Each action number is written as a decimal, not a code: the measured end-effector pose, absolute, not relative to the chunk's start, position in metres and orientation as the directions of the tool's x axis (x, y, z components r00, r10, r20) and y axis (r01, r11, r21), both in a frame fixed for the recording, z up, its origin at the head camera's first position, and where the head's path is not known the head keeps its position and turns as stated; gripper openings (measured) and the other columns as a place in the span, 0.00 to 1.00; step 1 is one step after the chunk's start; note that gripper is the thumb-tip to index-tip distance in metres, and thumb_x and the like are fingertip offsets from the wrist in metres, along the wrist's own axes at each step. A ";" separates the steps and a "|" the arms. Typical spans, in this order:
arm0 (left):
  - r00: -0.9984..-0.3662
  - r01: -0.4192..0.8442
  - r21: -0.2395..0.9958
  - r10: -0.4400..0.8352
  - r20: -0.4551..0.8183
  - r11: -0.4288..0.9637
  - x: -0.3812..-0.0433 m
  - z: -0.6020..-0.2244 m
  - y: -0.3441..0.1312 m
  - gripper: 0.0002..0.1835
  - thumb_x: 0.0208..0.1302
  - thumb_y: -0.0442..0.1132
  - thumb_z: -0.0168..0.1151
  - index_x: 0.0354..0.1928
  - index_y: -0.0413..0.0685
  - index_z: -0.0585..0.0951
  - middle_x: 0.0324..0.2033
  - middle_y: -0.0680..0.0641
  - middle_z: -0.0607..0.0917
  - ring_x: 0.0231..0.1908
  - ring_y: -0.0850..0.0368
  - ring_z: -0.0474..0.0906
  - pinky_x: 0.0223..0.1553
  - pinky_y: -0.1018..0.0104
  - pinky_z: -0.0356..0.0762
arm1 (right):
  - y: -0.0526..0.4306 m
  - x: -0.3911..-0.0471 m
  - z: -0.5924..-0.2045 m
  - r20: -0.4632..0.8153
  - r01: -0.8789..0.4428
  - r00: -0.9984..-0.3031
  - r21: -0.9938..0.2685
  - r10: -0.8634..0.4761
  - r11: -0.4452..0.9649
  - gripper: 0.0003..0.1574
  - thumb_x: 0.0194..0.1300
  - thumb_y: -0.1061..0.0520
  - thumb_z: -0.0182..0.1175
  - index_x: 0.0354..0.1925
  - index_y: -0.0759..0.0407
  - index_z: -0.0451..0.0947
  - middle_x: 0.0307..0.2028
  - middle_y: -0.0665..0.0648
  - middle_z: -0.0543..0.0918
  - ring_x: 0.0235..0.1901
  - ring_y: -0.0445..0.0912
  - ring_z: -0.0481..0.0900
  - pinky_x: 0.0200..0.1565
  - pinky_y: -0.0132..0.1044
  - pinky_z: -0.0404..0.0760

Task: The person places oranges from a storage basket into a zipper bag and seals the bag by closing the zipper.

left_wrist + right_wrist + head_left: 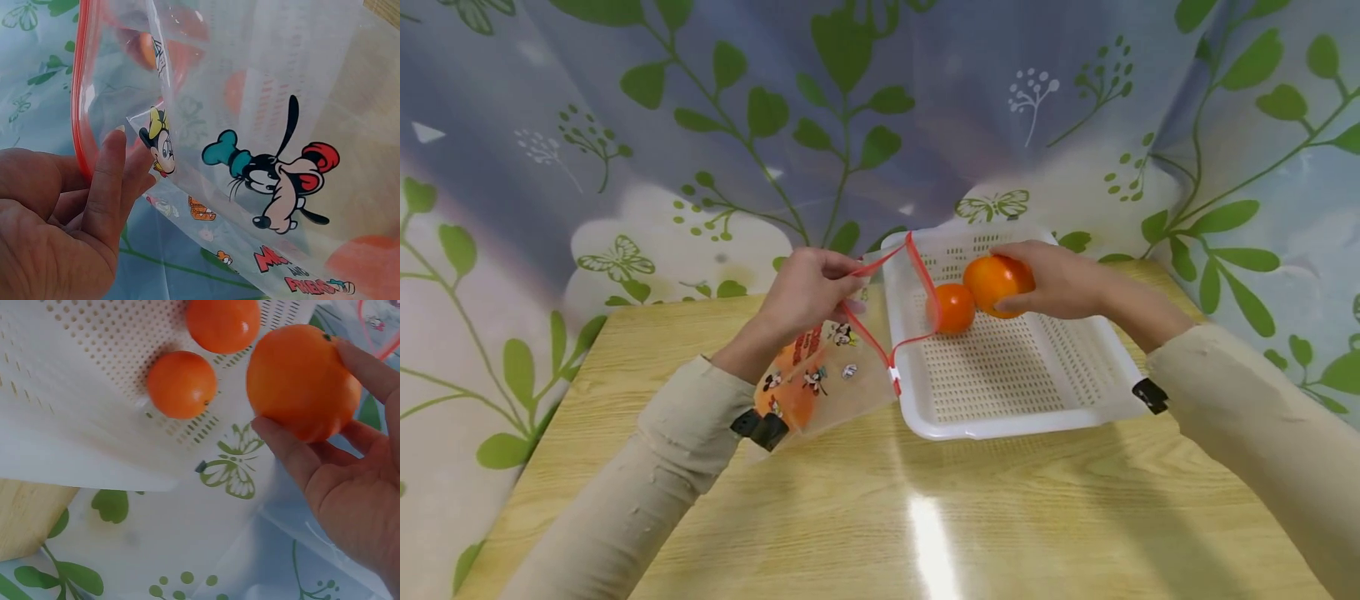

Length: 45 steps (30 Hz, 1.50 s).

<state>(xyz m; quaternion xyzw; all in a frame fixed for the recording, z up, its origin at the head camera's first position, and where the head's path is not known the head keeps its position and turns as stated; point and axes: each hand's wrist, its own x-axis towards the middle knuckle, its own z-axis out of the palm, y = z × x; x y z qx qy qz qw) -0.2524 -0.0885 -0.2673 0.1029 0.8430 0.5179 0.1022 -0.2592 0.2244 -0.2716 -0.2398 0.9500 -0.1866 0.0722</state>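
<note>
Orange [992,283] clasped inside right grip [1060,279], over basket [1000,427], left grip [805,287] pinching clear bag [868,383]

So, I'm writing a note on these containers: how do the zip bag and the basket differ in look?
The zip bag is see-through film with printed cartoon figures; the basket is opaque white and shows no print. The zip bag's mouth has a red edge, while the basket has a white rim. The basket is perforated; the zip bag shows no holes. Both are open and contain orange fruit.
</note>
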 end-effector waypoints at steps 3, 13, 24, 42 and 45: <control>-0.958 0.068 0.896 0.280 -0.065 0.439 -0.252 -0.268 -0.090 0.15 0.69 0.35 0.57 0.56 0.38 0.79 0.43 0.40 0.83 0.31 0.52 0.85 0.32 0.57 0.85 | 0.222 -0.256 -0.266 0.002 -0.442 -0.874 -0.419 -0.487 0.793 0.46 0.61 0.51 0.67 0.69 0.67 0.58 0.63 0.69 0.64 0.52 0.60 0.68 0.53 0.57 0.72; -0.960 0.079 0.893 0.275 -0.051 0.444 -0.251 -0.269 -0.095 0.15 0.68 0.35 0.58 0.54 0.38 0.80 0.43 0.39 0.83 0.31 0.52 0.85 0.32 0.57 0.85 | 0.199 -0.243 -0.250 0.090 -0.459 -0.863 -0.553 -0.497 0.696 0.49 0.61 0.51 0.67 0.72 0.61 0.54 0.63 0.61 0.66 0.54 0.54 0.70 0.53 0.50 0.77; -0.960 0.064 0.899 0.273 -0.063 0.433 -0.250 -0.267 -0.096 0.15 0.68 0.34 0.58 0.55 0.38 0.79 0.46 0.38 0.81 0.32 0.51 0.85 0.33 0.58 0.85 | 0.153 -0.227 -0.254 0.201 -0.556 -0.799 -0.608 -0.567 0.567 0.42 0.56 0.51 0.71 0.65 0.57 0.64 0.57 0.53 0.72 0.50 0.47 0.72 0.52 0.44 0.77; -0.967 0.054 0.912 0.250 -0.054 0.406 -0.246 -0.258 -0.100 0.12 0.69 0.33 0.57 0.52 0.40 0.81 0.42 0.40 0.82 0.30 0.52 0.84 0.31 0.61 0.85 | 0.140 -0.234 -0.280 0.123 -0.534 -0.807 -0.570 -0.578 0.624 0.42 0.56 0.47 0.71 0.63 0.57 0.66 0.53 0.52 0.75 0.48 0.46 0.73 0.49 0.41 0.78; -0.967 0.054 0.914 0.251 -0.053 0.403 -0.246 -0.257 -0.101 0.13 0.69 0.33 0.57 0.53 0.39 0.80 0.43 0.38 0.82 0.30 0.52 0.84 0.31 0.60 0.85 | 0.139 -0.235 -0.281 0.129 -0.562 -0.791 -0.538 -0.598 0.628 0.43 0.56 0.46 0.71 0.65 0.57 0.67 0.55 0.52 0.75 0.49 0.45 0.73 0.51 0.41 0.77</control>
